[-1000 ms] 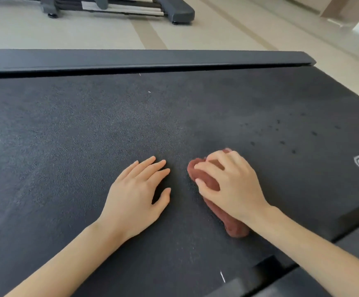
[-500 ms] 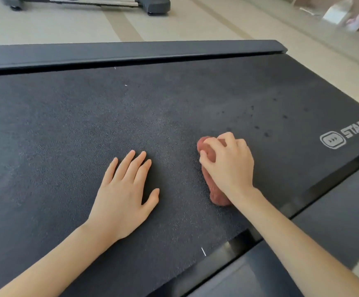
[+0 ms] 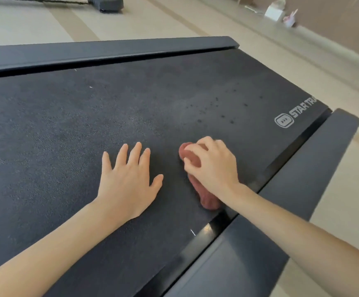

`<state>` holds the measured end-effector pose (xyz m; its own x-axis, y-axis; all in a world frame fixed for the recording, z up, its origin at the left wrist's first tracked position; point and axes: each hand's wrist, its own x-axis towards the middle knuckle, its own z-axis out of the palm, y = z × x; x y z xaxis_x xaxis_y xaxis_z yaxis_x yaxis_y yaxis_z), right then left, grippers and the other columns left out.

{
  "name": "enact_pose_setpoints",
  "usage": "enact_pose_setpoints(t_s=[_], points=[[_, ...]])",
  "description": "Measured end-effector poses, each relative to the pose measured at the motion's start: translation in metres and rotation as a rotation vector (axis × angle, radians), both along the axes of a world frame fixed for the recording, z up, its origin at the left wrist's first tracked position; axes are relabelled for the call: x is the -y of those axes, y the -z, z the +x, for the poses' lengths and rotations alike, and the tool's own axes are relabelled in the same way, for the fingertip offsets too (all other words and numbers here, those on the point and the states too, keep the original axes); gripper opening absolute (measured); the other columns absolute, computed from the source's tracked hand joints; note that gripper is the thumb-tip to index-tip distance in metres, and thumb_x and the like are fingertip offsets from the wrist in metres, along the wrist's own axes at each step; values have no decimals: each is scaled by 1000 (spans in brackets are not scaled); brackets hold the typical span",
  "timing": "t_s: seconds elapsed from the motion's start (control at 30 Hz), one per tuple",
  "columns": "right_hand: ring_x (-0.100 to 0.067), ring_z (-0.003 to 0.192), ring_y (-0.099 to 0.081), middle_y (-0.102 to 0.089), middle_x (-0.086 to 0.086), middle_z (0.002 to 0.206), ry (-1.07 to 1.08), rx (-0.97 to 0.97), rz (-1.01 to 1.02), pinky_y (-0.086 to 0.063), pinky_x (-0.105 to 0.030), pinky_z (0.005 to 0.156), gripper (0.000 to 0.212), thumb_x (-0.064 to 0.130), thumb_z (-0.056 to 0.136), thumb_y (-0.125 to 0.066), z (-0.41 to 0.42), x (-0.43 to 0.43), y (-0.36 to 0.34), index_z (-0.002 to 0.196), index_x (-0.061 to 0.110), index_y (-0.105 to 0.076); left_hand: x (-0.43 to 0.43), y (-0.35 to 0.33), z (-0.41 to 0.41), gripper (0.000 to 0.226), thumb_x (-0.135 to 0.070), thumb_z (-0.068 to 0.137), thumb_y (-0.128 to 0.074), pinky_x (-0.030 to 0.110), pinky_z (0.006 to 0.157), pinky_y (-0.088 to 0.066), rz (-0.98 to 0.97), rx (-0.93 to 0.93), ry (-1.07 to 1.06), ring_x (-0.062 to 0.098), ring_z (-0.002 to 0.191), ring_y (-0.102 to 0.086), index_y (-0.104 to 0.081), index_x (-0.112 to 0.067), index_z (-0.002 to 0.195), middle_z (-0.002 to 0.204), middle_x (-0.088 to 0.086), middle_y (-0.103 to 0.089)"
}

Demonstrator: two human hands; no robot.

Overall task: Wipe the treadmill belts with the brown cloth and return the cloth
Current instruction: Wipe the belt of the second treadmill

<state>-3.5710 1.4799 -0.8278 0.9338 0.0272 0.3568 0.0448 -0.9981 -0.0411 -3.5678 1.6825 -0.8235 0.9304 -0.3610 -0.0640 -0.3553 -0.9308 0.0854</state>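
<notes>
A wide black treadmill belt [image 3: 67, 136] fills most of the head view. My right hand [image 3: 213, 166] grips a bunched brown cloth [image 3: 206, 198] and presses it on the belt near the near side rail. The cloth sticks out in front of and behind my fingers. My left hand [image 3: 129, 181] lies flat on the belt with its fingers spread, a short way left of the cloth. Small dark spots [image 3: 223, 110] dot the belt beyond my right hand, next to a white logo [image 3: 292, 116].
Dark side rails run along the belt's far edge [image 3: 110, 52] and near right edge [image 3: 302, 179]. Pale floor surrounds the machine. Another treadmill's base [image 3: 108, 4] stands at the top left. A white box and small items [image 3: 279, 11] sit by the wall at top right.
The view has swung so more of the right rail and the logo show. My right hand with the cloth shifted along the belt toward the near rail; my left hand stays flat beside it.
</notes>
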Motion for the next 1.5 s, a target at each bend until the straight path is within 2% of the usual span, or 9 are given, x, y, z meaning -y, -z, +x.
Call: enact_pose_setpoints(t_s=[0.07, 0.17, 0.33, 0.47, 0.67, 0.9, 1.17, 1.3, 1.5], points=[[-28, 85, -54, -60, 1, 100, -241, 1, -10, -51, -40, 73, 26, 40, 82, -56, -33, -6, 0, 99, 26, -69, 16, 0, 10, 71, -58, 92, -19, 52, 114, -7, -20, 38, 52, 28, 144, 1, -4, -18, 149, 158, 4, 0], [-22, 82, -56, -63, 4, 97, -431, 7, -61, -48, -26, 78, 23, 39, 79, -57, -45, 22, -4, 96, 30, -70, 32, 11, 21, 70, -58, 93, -18, 54, 115, -6, -16, 8, 62, 31, 144, 4, -3, -19, 149, 158, 7, 3], [-22, 97, -55, -59, 7, 106, -47, -41, 4, -46, -30, 71, 23, 38, 83, -60, 34, 92, -7, 104, 35, -68, 39, 25, 18, 79, -58, 84, 4, 57, 114, -4, 25, 61, 42, 34, 144, -2, -14, -16, 149, 157, 11, -8], [-27, 103, -55, -59, 1, 115, 139, -59, -20, -42, -32, 75, 27, 40, 87, -55, 106, 117, -9, 110, 32, -66, 38, 24, 18, 74, -55, 86, -14, 60, 112, -17, -78, 52, 43, 36, 141, -20, -38, -12, 142, 150, 14, -31], [-21, 76, -59, -64, 5, 89, -641, 67, -13, -50, -28, 59, 23, 40, 80, -55, 115, 81, 7, 90, 28, -72, 40, 26, 19, 67, -53, 88, -25, 61, 107, -27, -63, 91, 25, 35, 137, -30, -46, -12, 137, 145, 12, -40], [-33, 100, -56, -60, -5, 111, -265, -5, -1, -39, -34, 74, 33, 46, 89, -46, 234, 59, -1, 110, 30, -65, 62, 22, 15, 66, -54, 89, -21, 58, 112, -17, -67, 62, -113, 30, 142, -18, -41, -16, 140, 148, 9, -35], [-22, 74, -56, -63, 4, 85, -959, 130, 81, -40, -28, 60, 21, 43, 82, -56, 108, 87, 9, 79, 27, -69, 64, 21, 14, 66, -57, 88, -22, 53, 116, -9, -64, 51, -156, 25, 144, -12, -36, -21, 142, 152, 4, -28], [-22, 84, -59, -64, 4, 94, -758, 72, 43, -34, -23, 60, 23, 44, 85, -56, 163, 77, -2, 92, 30, -73, 63, 17, 15, 66, -58, 89, -19, 52, 116, -7, -64, 27, -140, 24, 145, -7, -32, -22, 144, 153, 3, -25], [-31, 95, -54, -59, -1, 112, -418, -24, 37, -42, -35, 80, 33, 43, 91, -47, 224, 38, 1, 112, 28, -67, 61, 21, 17, 62, -56, 88, -29, 55, 115, -12, -146, 51, -129, 23, 144, -13, -39, -24, 140, 150, 1, -31]])
